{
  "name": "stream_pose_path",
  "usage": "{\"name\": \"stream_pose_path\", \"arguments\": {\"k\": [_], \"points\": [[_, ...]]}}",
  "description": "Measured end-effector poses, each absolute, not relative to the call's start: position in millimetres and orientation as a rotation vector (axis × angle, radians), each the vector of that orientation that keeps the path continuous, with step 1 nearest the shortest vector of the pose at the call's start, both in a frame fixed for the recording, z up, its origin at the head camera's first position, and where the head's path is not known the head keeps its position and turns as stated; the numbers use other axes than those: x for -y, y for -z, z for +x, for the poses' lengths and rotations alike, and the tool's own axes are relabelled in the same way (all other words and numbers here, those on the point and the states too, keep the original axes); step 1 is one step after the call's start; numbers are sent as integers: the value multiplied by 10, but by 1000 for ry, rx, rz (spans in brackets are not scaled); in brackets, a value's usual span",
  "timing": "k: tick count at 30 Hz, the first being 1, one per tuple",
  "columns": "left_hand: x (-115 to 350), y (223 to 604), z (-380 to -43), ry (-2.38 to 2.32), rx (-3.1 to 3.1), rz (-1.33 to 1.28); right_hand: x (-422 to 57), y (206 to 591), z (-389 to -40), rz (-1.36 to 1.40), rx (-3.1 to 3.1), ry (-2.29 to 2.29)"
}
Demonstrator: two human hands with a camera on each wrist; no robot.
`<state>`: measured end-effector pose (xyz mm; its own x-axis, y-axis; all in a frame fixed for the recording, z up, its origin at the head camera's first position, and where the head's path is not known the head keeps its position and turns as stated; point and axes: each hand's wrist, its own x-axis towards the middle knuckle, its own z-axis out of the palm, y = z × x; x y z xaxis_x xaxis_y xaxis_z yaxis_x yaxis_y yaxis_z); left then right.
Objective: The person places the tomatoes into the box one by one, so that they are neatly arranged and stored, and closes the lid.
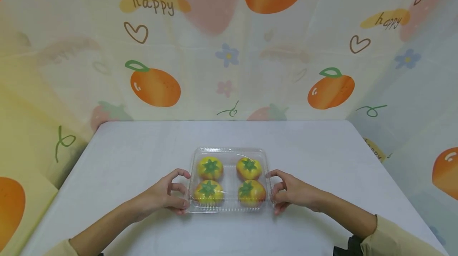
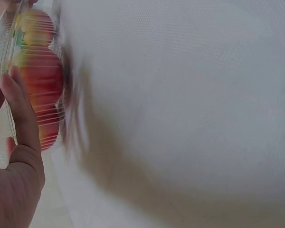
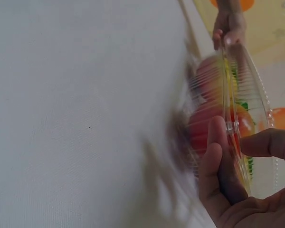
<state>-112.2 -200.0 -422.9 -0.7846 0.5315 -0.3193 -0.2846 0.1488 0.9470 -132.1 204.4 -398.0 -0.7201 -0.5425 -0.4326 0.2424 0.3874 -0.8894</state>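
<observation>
A clear plastic clamshell box lies crosswise in front of me, its lid closed. Inside sit several round yellow-red fruits with green star-shaped tops, in two columns, left and right. My left hand pinches the box's left side, thumb and fingertips at the rim. On the opposite side my right hand grips the rim the same way. The right wrist view shows fingers under the lip of the box and the thumb side over it. Ridged walls and red undersides of the fruits appear in the left wrist view.
A white-covered table extends behind and to both sides of the box. Behind it hangs a curtain printed with oranges, strawberries and hearts, and it continues along both sides. Shadows of the hands and box fall on the tabletop.
</observation>
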Motion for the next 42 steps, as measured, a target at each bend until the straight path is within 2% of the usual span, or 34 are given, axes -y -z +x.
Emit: {"name": "stream_pose_path", "arguments": {"k": [42], "points": [[2026,4242,-1143,-1732,-1798,221,-2072,3982,-1412,-286,-1890,1402]]}}
